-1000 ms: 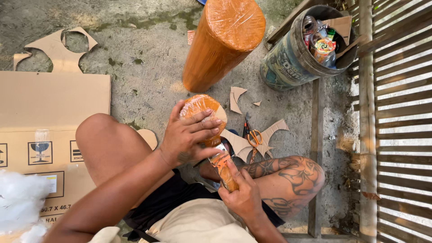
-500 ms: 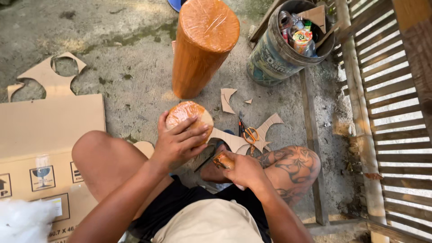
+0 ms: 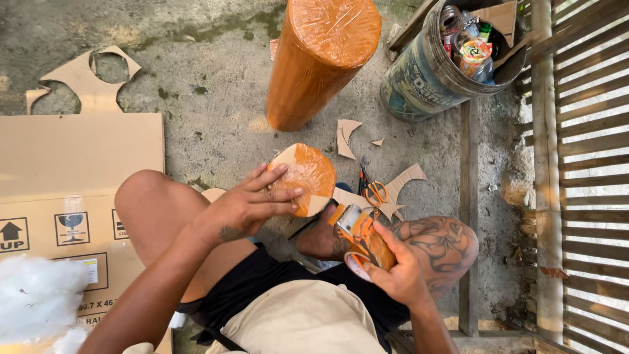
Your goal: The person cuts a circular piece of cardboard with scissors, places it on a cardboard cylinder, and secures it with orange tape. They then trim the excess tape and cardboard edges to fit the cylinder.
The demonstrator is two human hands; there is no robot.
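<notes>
**Cardboard disc getting taped, seen from above**

Biggest thing first: the flattened cardboard box [image 3: 72, 183] lies on the concrete floor [image 3: 209, 85] at our left, with a cut-out scrap of cardboard [image 3: 88, 82] just beyond it. Ahead of us stands a tall cylinder [image 3: 321, 59] wrapped in shiny orange-brown tape, upright on the floor, and to its right a bucket [image 3: 419, 78] stuffed with bottles and wrappers. White stuffing [image 3: 36, 298] sits at the lower left corner.

Now the piece we're working on: a round cardboard disc [image 3: 303, 178], mostly covered in the same glossy orange tape, with a bare cardboard edge showing at the top left and bottom. It's held up over our knees, near the foot of the tall cylinder but well apart from it.

Our left hand [image 3: 252, 203] is wrapped around the disc, fingers spread across its face and thumb under the rim. Our right hand [image 3: 400, 275] is closed on an orange tape dispenser [image 3: 360, 236], its metal blade end pointing up toward the disc, just beside it.

Smallest bits: orange-handled scissors [image 3: 373, 190] on a cardboard offcut [image 3: 406, 180], and small trimmings [image 3: 346, 134] on the floor.
</notes>
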